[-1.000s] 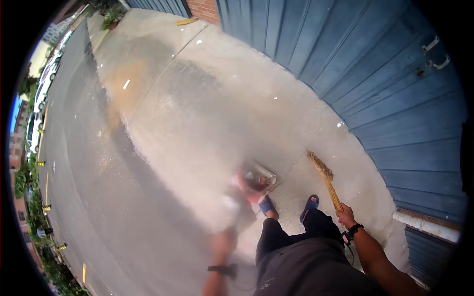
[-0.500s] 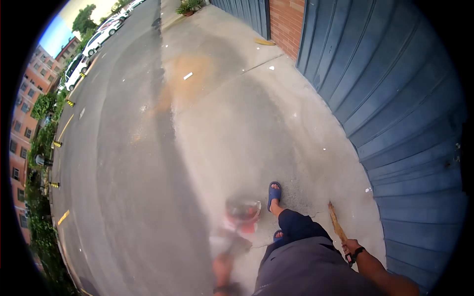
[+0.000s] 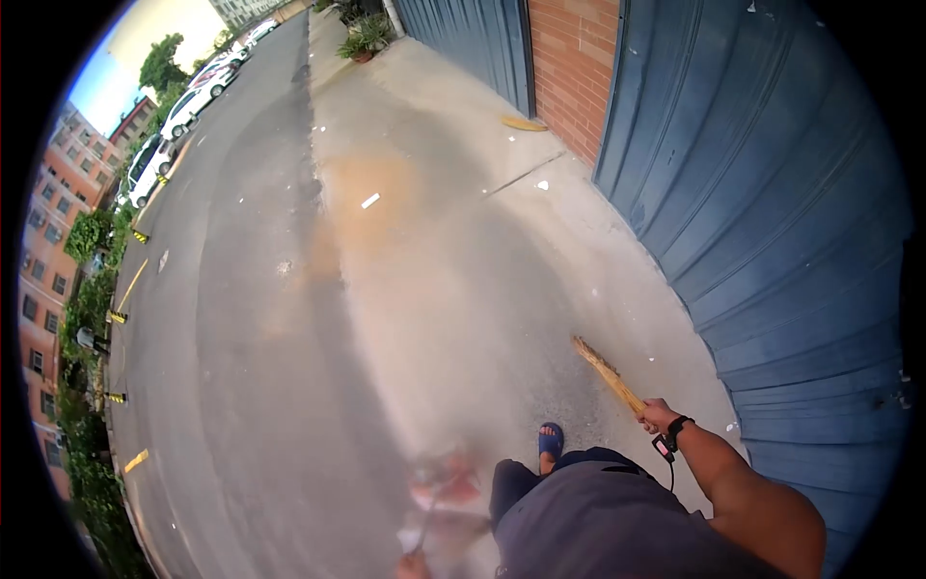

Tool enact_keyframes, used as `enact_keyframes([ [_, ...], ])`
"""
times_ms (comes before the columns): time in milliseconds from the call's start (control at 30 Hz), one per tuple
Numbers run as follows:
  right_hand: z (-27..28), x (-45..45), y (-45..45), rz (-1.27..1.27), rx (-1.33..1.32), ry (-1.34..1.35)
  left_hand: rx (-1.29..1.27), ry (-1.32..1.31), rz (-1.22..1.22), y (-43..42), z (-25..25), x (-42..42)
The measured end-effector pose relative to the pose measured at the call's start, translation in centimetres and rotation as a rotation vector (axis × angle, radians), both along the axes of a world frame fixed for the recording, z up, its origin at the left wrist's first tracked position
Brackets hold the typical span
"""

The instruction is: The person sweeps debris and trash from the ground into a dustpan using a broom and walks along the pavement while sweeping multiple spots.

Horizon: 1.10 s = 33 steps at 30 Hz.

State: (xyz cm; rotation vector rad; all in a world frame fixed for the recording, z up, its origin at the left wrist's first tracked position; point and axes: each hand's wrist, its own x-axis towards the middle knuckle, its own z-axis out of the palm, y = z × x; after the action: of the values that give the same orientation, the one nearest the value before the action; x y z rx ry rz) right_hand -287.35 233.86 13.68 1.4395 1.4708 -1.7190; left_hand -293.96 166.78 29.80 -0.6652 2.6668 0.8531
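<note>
A straw broom (image 3: 608, 372) is gripped in my right hand (image 3: 658, 415), its worn brush end pointing up and to the left over the pavement. At the bottom edge, my left hand (image 3: 413, 565) is partly cut off by the frame and closed around a thin handle. Just above it hangs a blurred red-and-white dustpan-like container (image 3: 446, 482), low beside my legs; its contents are too smeared to tell. A blue sandal (image 3: 551, 442) shows on one foot.
A blue corrugated metal wall (image 3: 743, 222) runs along the right, with brick (image 3: 576, 72) beyond. White litter (image 3: 370, 201) and a yellow object (image 3: 524, 124) lie ahead. A potted plant (image 3: 363, 41) stands farther off. Cars (image 3: 193, 108) line the far left; a person (image 3: 92, 340) is by the greenery.
The view has moved forward along the pavement. My right hand has swung the broom up and leftward, while the red container and my left hand have shifted lower in view.
</note>
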Motion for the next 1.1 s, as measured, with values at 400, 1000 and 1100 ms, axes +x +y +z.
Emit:
enact_keyframes([
  [400,1.4,-20.4,5.1,-0.045,0.036,0.087,0.082,0.113,-0.027,6.1,-7.6,-27.4],
  [1000,4.0,-34.5,14.9,-0.422,0.050,-0.071,0.215,0.235,-0.711,30.0,-9.4,-75.2],
  [1100,3.9,-41.1,18.4,-0.467,0.039,-0.038,0.161,0.171,-0.819,36.6,-6.2,-81.8],
])
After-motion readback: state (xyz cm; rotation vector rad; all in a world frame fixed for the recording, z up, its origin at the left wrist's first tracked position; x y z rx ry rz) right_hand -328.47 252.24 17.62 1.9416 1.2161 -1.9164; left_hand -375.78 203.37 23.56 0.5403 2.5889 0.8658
